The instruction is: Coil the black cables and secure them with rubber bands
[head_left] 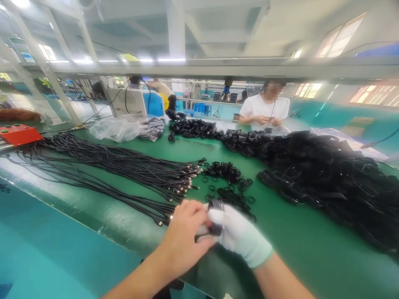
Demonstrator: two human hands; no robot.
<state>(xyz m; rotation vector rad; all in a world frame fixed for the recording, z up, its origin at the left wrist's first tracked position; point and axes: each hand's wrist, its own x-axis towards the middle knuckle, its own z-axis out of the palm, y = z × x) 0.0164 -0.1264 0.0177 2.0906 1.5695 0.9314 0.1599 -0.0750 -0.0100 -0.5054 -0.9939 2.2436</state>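
My right hand (238, 232), in a white glove with a pale green cuff, grips a tightly coiled black cable (216, 204) above the near part of the green table. Bare, my left hand (185, 232) meets it from the left, fingers bent and closed at the coil's near side; slight blur hides the exact fingertip contact. Just beyond the hands lie several small black rings (222, 171) in loose heaps. Long straight black cables (124, 166) stretch to the left, their metal connector ends pointing toward the rings.
A large heap of coiled black cables (330, 174) covers the right side and runs along the back. Clear plastic bags (115, 128) lie at the back left, near a blue-and-white machine (134, 101). A red control box (20, 134) sits far left. A co-worker (264, 110) sits opposite.
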